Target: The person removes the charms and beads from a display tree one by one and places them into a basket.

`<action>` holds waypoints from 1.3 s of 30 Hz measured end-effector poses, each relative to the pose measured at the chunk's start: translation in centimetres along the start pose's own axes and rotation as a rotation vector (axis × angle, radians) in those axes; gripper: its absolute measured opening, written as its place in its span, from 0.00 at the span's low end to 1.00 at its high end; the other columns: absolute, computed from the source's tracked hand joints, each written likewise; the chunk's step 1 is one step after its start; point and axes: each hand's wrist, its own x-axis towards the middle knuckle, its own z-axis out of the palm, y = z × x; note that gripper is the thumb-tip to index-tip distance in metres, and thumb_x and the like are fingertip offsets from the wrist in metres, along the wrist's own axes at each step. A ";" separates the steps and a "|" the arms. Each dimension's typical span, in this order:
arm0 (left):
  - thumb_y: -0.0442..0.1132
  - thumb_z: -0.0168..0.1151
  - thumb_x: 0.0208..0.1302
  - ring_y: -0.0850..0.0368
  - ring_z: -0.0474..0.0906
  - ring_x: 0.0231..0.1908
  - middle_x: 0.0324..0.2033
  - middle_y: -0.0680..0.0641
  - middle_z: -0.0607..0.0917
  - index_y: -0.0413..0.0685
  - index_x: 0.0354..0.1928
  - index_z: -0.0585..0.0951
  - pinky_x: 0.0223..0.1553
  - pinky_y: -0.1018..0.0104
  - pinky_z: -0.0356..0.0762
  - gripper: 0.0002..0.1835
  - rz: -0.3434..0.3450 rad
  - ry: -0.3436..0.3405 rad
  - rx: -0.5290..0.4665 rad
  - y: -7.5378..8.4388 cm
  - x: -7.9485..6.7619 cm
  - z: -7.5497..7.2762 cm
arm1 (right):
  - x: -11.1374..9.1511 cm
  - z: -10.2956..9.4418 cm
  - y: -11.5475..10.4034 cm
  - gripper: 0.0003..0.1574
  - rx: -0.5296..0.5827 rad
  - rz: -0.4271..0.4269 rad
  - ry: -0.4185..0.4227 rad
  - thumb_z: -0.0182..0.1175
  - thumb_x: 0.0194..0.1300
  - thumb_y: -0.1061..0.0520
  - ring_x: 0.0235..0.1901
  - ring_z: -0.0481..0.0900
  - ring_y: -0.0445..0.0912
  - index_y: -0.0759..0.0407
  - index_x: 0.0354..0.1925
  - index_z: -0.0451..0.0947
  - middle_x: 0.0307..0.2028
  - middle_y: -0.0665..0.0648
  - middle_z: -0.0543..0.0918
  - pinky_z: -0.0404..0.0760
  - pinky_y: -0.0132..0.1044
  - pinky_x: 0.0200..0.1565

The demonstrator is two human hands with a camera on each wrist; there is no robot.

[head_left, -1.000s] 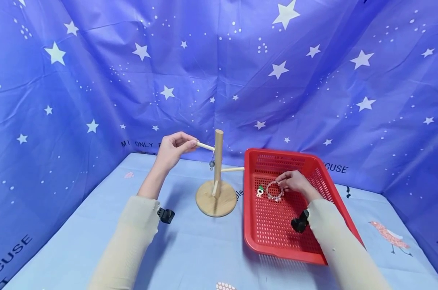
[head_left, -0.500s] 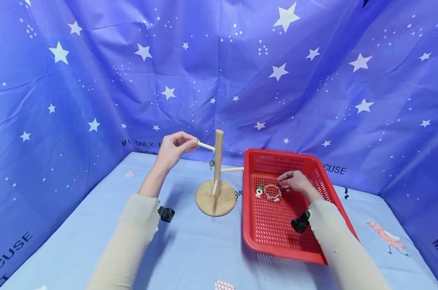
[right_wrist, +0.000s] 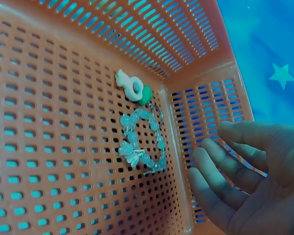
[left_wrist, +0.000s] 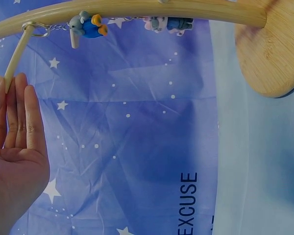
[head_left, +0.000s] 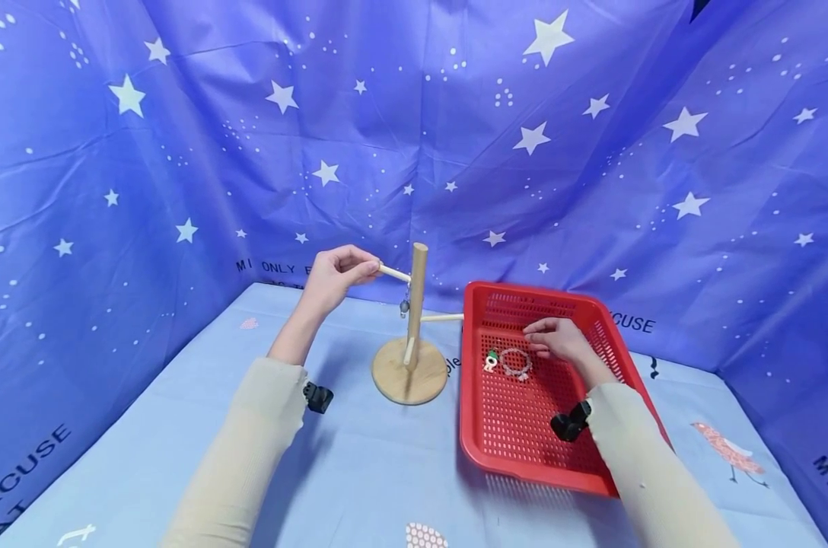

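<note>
My left hand (head_left: 345, 275) pinches the end of the upper peg (left_wrist: 18, 58) of a wooden stand (head_left: 417, 297). A keychain with a grey-and-blue animal figure (left_wrist: 88, 25) hangs by its ring on that peg, close to the post. A second, pinkish figure (left_wrist: 167, 24) shows further down along the post in the left wrist view. Over the red basket (head_left: 470, 426), my right hand (head_left: 558, 340) hovers with loosely bent fingers and holds nothing. Left of it, a pale beaded bracelet (head_left: 515, 364) lies on the basket floor, beside a white-and-green keychain figure (head_left: 491, 361).
The stand's round base (head_left: 410, 373) rests on a light blue cloth (head_left: 359, 472) left of the basket. A lower peg (head_left: 443, 317) reaches right to the basket's rim. A purple star-printed curtain (head_left: 414, 137) stands behind and at the sides.
My right hand has let go of the bracelet, which now lies flat in the basket a little apart from the fingers. The left hand keeps its grip on the peg.
</note>
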 end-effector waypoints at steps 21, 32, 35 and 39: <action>0.37 0.68 0.65 0.67 0.86 0.33 0.31 0.55 0.89 0.34 0.42 0.84 0.44 0.70 0.90 0.11 0.039 0.038 0.106 0.0 -0.1 0.2 | -1.1 2.1 -2.6 0.24 0.090 -0.071 -0.001 0.58 0.73 0.59 0.34 0.83 0.30 0.76 0.59 0.72 0.43 0.55 0.86 0.90 0.30 0.45; 0.41 0.69 0.63 0.62 0.87 0.31 0.34 0.38 0.90 0.39 0.40 0.85 0.35 0.75 0.85 0.11 0.123 0.080 0.232 -0.1 -0.1 0.6 | -2.2 2.8 -4.5 0.25 0.122 -0.146 -0.008 0.60 0.71 0.58 0.34 0.83 0.29 0.76 0.57 0.72 0.39 0.50 0.85 0.89 0.28 0.42; 0.42 0.69 0.64 0.68 0.85 0.29 0.33 0.38 0.89 0.40 0.40 0.85 0.33 0.73 0.84 0.11 0.149 0.088 0.253 -0.2 -0.2 0.6 | -2.7 3.2 -5.0 0.25 0.116 -0.157 -0.014 0.61 0.71 0.58 0.34 0.83 0.29 0.76 0.57 0.73 0.39 0.50 0.85 0.89 0.29 0.43; 0.41 0.68 0.65 0.71 0.83 0.28 0.33 0.39 0.90 0.41 0.40 0.85 0.30 0.75 0.82 0.10 0.197 0.102 0.302 -0.2 -0.6 0.6 | -3.3 3.8 -5.6 0.24 0.132 -0.182 -0.032 0.61 0.71 0.59 0.35 0.83 0.30 0.76 0.56 0.73 0.36 0.47 0.85 0.89 0.29 0.44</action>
